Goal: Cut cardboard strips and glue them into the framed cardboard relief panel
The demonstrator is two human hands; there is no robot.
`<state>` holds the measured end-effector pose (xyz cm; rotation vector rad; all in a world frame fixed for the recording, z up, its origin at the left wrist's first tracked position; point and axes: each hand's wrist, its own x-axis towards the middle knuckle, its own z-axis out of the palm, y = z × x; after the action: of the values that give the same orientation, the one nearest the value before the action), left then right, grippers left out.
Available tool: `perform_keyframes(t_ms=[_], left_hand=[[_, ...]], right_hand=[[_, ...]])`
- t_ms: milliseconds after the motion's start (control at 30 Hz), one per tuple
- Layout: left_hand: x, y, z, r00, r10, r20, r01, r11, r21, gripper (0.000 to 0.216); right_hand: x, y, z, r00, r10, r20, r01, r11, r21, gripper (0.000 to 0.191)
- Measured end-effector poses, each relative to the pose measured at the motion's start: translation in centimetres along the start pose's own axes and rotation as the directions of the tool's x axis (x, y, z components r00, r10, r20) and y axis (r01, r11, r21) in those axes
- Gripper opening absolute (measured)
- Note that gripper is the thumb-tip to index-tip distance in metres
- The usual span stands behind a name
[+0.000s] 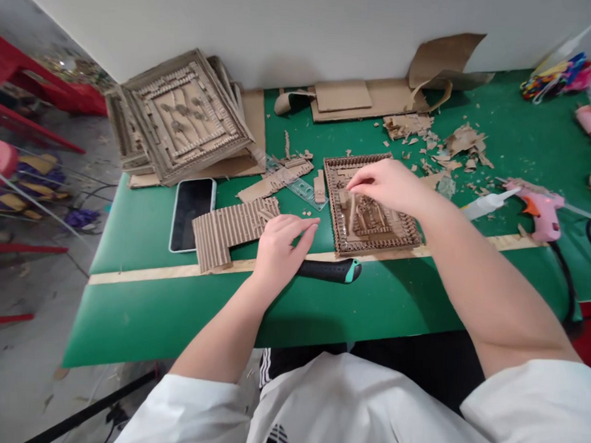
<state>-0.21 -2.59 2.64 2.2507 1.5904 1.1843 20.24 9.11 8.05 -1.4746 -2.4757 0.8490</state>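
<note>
My right hand [390, 184] is over a small framed corrugated-cardboard relief [333, 203], its fingers pinched on a thin cardboard strip [352, 214] that hangs down over the inner part. Layered borders surround a raised centre in the relief. To its left, my left hand [280, 250] has thumb and forefinger closed together; whatever lies between them is hidden or too small to name. That hand is beside an L-shaped piece of corrugated cardboard [221, 231] with loose strips on it. A black utility knife [327, 270] with a green end lies by the left wrist.
Framed cardboard reliefs [187, 115] are stacked at the back left, behind a phone [192, 214]. A clear ruler [301, 188] lies under scraps. Torn cardboard [465, 145] litters the green table [173, 327]. A pink glue gun [541, 209] and a white-tipped bottle [485, 205] are at right.
</note>
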Motion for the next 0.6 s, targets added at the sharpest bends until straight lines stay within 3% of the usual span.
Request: perform_keyframes(t_ms=[67,133,233,333,400,467,600], left_hand=[[-0.1,0.0,0.1,1.0,0.014,0.01,-0.014,1.0,0.003,0.018],[-0.1,0.1,0.2,0.999,0.036,0.021,-0.036,0.999,0.01,0.019],[0.0,-0.1,0.2,0.998,0.053,0.024,-0.054,0.998,0.028,0.021],[0.4,-1.0,-0.6,0.998,0.018,0.068,-0.023,0.997,0.076,0.024],[0.5,-2.2,-1.8,0.991,-0.034,0.127,0.014,0.988,0.156,0.027],[0.4,-3.8,-3.5,0.969,-0.163,0.185,0.106,0.954,0.281,0.033],[-0.3,-6.8,-6.5,0.86,-0.372,0.351,0.147,0.837,0.527,0.062]], right_hand=[[-1.1,0.1,-0.9,0.991,0.022,-0.133,-0.02,1.0,0.017,0.022],[-2.4,0.5,-1.5,0.936,0.046,-0.349,-0.033,0.999,0.042,0.024],[-4.0,1.9,-2.0,0.765,0.101,-0.636,-0.05,0.994,0.098,0.026],[-4.8,4.0,-2.0,0.619,0.078,-0.781,-0.074,0.996,0.041,0.024],[-4.9,5.5,-2.0,0.554,-0.023,-0.832,-0.131,0.985,-0.114,0.021],[-4.9,6.8,-1.8,0.55,-0.102,-0.829,-0.221,0.939,-0.263,0.02],[-4.6,8.1,-0.8,0.681,-0.088,-0.727,-0.327,0.851,-0.41,0.023]])
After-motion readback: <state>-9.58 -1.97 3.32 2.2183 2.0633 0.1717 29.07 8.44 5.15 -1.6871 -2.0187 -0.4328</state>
